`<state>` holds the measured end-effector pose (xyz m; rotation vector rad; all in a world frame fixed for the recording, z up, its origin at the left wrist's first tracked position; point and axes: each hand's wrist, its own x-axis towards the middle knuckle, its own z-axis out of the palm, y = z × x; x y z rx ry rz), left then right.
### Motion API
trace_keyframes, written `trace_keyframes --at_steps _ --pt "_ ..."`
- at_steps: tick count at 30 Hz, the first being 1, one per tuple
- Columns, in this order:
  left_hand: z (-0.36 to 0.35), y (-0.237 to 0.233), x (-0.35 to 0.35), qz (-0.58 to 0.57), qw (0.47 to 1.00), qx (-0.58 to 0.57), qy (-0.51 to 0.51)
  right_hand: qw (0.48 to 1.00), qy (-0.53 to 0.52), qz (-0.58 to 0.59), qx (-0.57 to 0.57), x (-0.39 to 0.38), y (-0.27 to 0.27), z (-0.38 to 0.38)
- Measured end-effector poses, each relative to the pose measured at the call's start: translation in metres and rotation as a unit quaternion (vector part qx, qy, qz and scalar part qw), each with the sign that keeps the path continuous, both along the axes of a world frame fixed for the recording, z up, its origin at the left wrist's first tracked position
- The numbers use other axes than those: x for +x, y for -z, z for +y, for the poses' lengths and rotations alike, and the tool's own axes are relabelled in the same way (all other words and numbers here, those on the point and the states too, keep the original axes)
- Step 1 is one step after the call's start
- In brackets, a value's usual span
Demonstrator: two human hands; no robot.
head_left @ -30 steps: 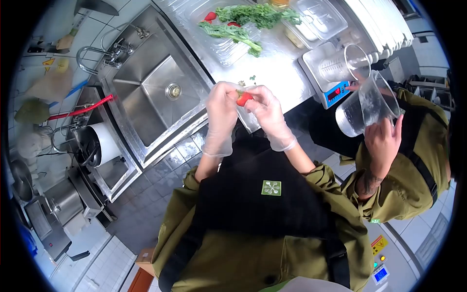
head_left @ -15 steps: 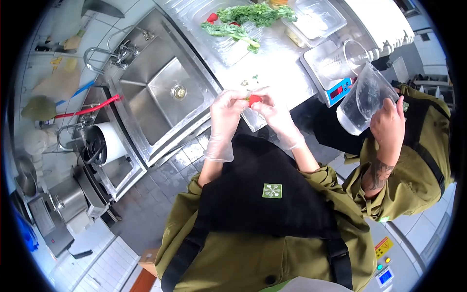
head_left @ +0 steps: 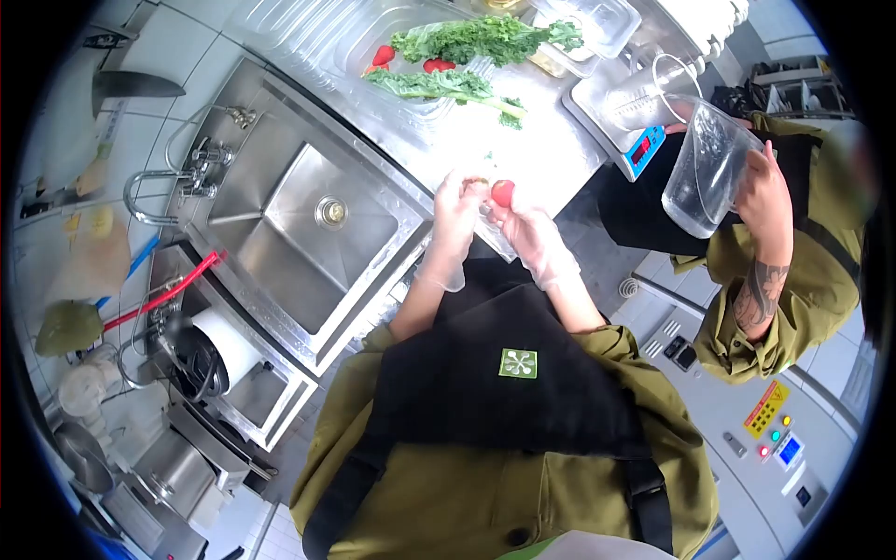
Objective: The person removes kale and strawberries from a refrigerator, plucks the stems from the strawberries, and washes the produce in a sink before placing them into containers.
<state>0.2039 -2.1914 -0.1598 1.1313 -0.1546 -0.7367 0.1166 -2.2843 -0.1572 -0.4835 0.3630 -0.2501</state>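
Observation:
My right hand (head_left: 534,238), in a clear glove, pinches a red strawberry (head_left: 502,193) above the near edge of the steel table. Close on its left, my gloved left hand (head_left: 452,224) has its fingertips closed on a small greenish bit, which looks like the strawberry's leafy top (head_left: 478,180). Beyond my hands is a clear plastic tub (head_left: 359,65). Kale leaves (head_left: 467,42) and several strawberries (head_left: 439,65) lie in it, and one kale stem reaches over the rim. Part of a clear container (head_left: 495,238) shows beneath my hands.
A steel sink (head_left: 308,252) is at left. On the table's right, a scale (head_left: 607,126) bears a clear measuring jug (head_left: 635,98). A co-worker (head_left: 765,215) beside it holds another clear jug (head_left: 714,168), tilted. A white pot (head_left: 224,350) stands at lower left.
The strawberry and my left fingertips have come apart; the greenish bit is now away from the fruit. The co-worker's jug has shifted slightly right. My view has turned a little.

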Motion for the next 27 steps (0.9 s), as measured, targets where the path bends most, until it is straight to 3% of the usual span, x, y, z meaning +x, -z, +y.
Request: trace_keyframes --at_steps 3,4,7,8,11,13,15,17,19,20,23,27 --pt "-0.016 0.039 0.004 -0.066 0.995 0.071 0.018 0.995 0.043 0.064 -0.056 -0.005 -0.005 -0.002" --pt "-0.019 0.042 0.005 -0.153 0.971 0.183 0.027 0.990 0.058 0.099 -0.078 -0.008 -0.009 -0.003" --pt "-0.031 0.054 0.011 -0.429 0.846 0.308 0.065 0.956 0.005 0.156 -0.247 -0.012 -0.032 -0.012" --pt "-0.037 0.063 0.015 -0.474 0.795 0.365 0.102 0.957 0.016 0.163 -0.238 -0.011 -0.046 -0.012" --pt "-0.036 0.058 0.019 -0.571 0.751 0.326 0.057 0.930 -0.011 0.189 -0.315 0.009 -0.124 -0.018" --pt "-0.036 0.045 0.020 -0.567 0.726 0.375 0.099 0.908 0.025 0.087 -0.410 0.038 -0.156 -0.027" --pt "-0.037 0.060 0.024 -0.631 0.672 0.375 0.100 0.713 0.026 0.063 -0.698 0.080 -0.191 -0.040" --pt "-0.035 0.057 0.025 -0.605 0.723 0.326 0.063 0.631 -0.018 0.045 -0.774 0.125 -0.202 -0.047" --pt "-0.032 0.053 0.024 -0.558 0.790 0.254 0.026 0.599 -0.110 0.019 -0.793 0.163 -0.184 -0.059" --pt "-0.028 0.045 0.024 -0.543 0.795 0.265 0.056 0.581 -0.155 0.007 -0.799 0.176 -0.175 -0.063" --pt "-0.018 0.032 0.027 -0.530 0.794 0.283 0.098 0.598 -0.210 -0.046 -0.772 0.186 -0.166 -0.070" --pt "-0.010 0.036 0.029 -0.580 0.773 0.252 0.042 0.750 -0.296 -0.110 -0.580 0.187 -0.160 -0.075"
